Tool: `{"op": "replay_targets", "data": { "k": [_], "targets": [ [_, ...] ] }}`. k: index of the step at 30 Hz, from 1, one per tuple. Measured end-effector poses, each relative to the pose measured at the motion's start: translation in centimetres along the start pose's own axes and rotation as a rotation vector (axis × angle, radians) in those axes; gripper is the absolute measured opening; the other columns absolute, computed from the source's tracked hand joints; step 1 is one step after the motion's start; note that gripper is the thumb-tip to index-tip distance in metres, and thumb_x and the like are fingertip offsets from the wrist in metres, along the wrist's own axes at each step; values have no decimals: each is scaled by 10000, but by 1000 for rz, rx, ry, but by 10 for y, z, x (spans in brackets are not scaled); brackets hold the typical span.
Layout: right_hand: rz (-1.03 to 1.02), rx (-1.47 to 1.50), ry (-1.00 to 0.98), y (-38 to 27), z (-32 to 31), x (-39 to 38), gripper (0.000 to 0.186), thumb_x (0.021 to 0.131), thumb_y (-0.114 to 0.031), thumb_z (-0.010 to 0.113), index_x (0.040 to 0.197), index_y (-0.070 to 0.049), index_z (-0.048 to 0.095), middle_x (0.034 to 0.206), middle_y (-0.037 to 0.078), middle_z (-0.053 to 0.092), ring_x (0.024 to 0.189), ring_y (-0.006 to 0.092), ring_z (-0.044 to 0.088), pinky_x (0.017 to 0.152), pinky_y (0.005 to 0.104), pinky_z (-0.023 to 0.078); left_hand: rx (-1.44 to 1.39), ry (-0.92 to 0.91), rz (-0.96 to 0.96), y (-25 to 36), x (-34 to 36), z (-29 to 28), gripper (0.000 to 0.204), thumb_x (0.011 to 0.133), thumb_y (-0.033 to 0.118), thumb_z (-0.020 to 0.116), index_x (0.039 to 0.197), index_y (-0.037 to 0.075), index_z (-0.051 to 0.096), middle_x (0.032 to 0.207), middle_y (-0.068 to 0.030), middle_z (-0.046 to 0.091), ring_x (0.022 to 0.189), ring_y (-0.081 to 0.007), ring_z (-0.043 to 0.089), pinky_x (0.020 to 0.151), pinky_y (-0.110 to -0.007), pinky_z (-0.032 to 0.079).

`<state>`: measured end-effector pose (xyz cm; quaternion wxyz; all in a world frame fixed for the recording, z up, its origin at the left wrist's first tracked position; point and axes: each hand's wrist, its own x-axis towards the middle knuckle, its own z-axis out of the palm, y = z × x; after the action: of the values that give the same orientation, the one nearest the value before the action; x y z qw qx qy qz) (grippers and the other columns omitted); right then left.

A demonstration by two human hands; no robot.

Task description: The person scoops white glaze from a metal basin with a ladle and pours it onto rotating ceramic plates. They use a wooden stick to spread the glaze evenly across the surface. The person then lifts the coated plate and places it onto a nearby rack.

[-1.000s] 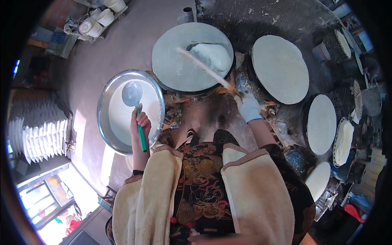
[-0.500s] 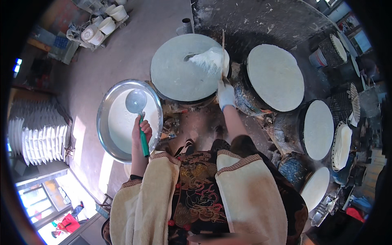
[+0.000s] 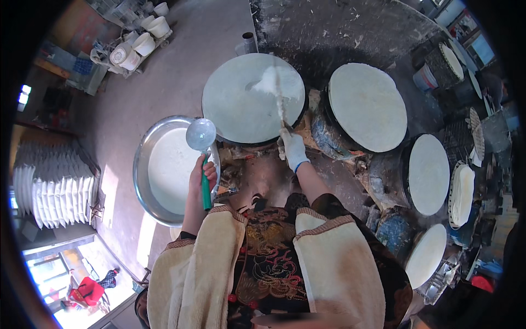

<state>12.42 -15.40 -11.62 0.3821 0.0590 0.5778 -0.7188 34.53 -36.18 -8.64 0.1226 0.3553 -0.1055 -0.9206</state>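
Observation:
In the head view my left hand (image 3: 203, 174) is closed on a green-handled metal ladle (image 3: 200, 133), held over the right side of a steel basin (image 3: 141, 170) of white batter. My right hand (image 3: 291, 147), in a white glove, grips a wooden stick (image 3: 281, 109) that reaches over the middle round griddle (image 3: 235, 98). A white batter patch (image 3: 267, 81) lies around the stick's far part on that griddle. The stick's far end is blurred.
More round griddles (image 3: 367, 107) curve down the right side, some with pale round sheets (image 3: 461, 192) beside them. A metal pipe (image 3: 247, 44) stands behind the middle griddle. Buckets (image 3: 143, 43) sit at the upper left, stacked white packets (image 3: 55, 186) at the left.
My right hand has moved left and toward me, swinging the stick across the griddle; the batter patch looks smaller and more spread. The ladle has shifted right, toward the basin's rim.

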Motion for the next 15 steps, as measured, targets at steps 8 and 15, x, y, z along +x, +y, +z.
{"op": "replay_targets", "data": {
  "k": [8, 15],
  "targets": [
    [19, -431, 104, -73, -44, 44, 299, 922, -290, 565, 1134, -84, 606, 581, -8, 450, 395, 87, 367, 352, 259, 283, 345, 45, -51, -3, 33, 48, 221, 970, 309, 495, 849, 127, 458, 534, 33, 389, 411, -76, 387, 347, -212, 320],
    [23, -461, -282, -68, -63, 14, 319, 924, -288, 571, 1173, -96, 621, 583, -7, 476, 387, 73, 378, 339, 236, 269, 612, 131, 86, 19, 121, 81, 199, 934, 294, 524, 873, 116, 459, 601, 0, 481, 445, -101, 438, 386, -241, 380]
  ]
}}
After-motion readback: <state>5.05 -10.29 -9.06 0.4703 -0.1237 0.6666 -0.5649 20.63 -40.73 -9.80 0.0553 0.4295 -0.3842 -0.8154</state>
